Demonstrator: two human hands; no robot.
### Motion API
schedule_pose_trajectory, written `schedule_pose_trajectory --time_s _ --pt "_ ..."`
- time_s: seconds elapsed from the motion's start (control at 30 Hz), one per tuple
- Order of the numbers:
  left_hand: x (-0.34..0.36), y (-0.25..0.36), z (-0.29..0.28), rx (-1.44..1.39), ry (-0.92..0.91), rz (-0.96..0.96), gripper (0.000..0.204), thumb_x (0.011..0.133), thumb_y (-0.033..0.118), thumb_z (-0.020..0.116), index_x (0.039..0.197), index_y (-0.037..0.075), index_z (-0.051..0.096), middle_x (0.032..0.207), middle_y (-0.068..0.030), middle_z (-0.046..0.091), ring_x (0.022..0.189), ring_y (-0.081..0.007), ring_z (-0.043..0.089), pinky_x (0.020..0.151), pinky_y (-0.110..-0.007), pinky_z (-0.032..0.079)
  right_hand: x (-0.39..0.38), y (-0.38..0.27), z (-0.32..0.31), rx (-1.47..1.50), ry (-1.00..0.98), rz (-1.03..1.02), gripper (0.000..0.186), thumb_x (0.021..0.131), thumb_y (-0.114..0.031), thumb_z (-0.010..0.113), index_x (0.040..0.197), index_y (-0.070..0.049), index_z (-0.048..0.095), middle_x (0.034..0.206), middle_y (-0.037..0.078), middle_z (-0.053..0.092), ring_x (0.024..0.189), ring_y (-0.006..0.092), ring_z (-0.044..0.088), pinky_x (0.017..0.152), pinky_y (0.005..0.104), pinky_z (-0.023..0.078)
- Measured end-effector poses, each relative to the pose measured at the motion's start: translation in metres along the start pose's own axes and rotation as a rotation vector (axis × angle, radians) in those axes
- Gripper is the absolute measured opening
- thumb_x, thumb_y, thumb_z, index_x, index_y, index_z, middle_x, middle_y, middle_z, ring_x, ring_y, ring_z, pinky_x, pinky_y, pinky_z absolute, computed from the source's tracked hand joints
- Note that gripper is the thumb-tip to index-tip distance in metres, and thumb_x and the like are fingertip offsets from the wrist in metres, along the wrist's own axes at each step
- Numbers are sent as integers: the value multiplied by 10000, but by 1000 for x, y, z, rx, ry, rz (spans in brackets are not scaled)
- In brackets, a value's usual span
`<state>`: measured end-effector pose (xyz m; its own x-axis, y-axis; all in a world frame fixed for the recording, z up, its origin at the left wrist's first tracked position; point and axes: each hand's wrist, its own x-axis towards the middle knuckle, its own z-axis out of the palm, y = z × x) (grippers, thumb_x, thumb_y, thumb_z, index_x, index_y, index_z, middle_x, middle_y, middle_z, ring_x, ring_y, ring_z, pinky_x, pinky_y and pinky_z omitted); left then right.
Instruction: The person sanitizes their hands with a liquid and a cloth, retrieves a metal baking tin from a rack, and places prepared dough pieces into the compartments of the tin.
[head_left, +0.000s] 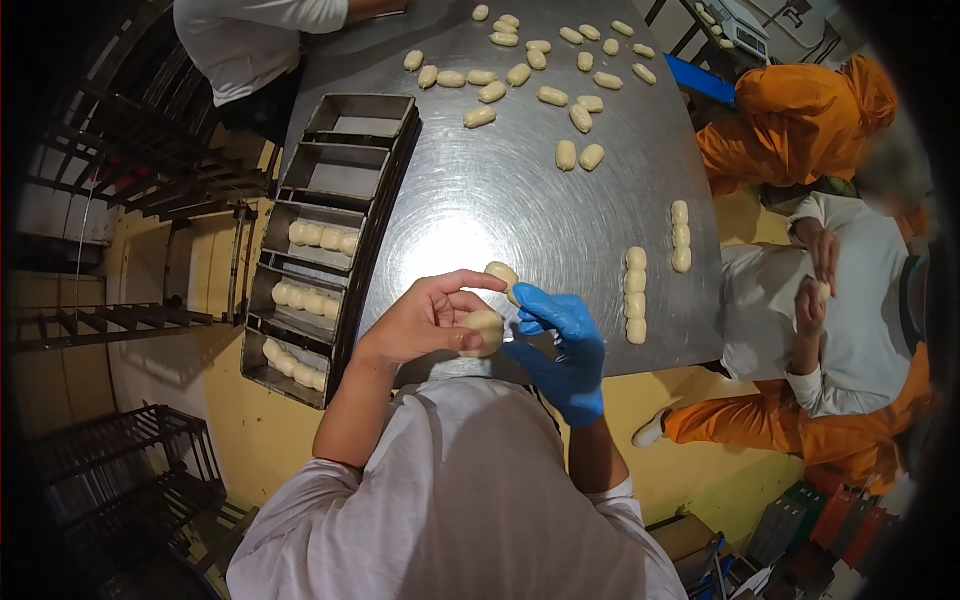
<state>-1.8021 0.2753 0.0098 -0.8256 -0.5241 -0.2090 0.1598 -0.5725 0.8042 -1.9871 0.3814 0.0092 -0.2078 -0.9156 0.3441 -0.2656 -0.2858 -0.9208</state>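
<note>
Bare, my left hand curls round a pale, rounded dough piece, its thumb pressed on the lower side. Its index finger reaches out to a second dough piece just beyond. A blue glove covers my right hand, whose fingertips pinch that second piece at its near right side. Both hands are close together over the near edge of the metal table. Part of each piece is hidden by fingers.
Left of my hands stands a strapped row of metal loaf pans, three holding dough rows. Several loose dough pieces lie at the far side. Two joined dough rows rest at right. Co-workers stand around; dark racks are at left.
</note>
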Motion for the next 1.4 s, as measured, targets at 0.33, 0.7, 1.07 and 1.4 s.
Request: schedule_pose_trajectory --time_s 0.33,0.7,1.07,1.4 --pt "-3 0 -7 21 -127 -108 703 721 60 828 1314 -39 463 874 -48 674 755 -52 627 664 -159 473 9 -18 -9 32 -366 129 494 728 -57 788 1195 -64 627 954 84 666 814 222 651 736 295 517" --pt "-6 -7 -13 16 -38 -124 681 704 2 816 1296 -36 481 946 -83 698 818 -78 654 706 -180 502 12 -11 -5 -241 -368 -155 305 776 18 692 1072 -44 659 871 95 647 755 257 625 638 332 498" --pt "-8 -9 -6 191 142 73 619 709 -96 771 1263 -12 509 957 -155 698 851 -168 683 739 -252 557 -4 -5 11 263 -134 511 336 791 34 706 1119 -30 675 968 32 660 862 99 619 763 237 500" --pt "-15 1 1 341 144 61 652 678 -86 792 1260 -16 506 914 -144 704 845 -168 681 756 -274 542 -3 -3 11 256 -197 597 218 869 -18 651 1083 12 677 909 28 667 834 74 596 755 227 479"
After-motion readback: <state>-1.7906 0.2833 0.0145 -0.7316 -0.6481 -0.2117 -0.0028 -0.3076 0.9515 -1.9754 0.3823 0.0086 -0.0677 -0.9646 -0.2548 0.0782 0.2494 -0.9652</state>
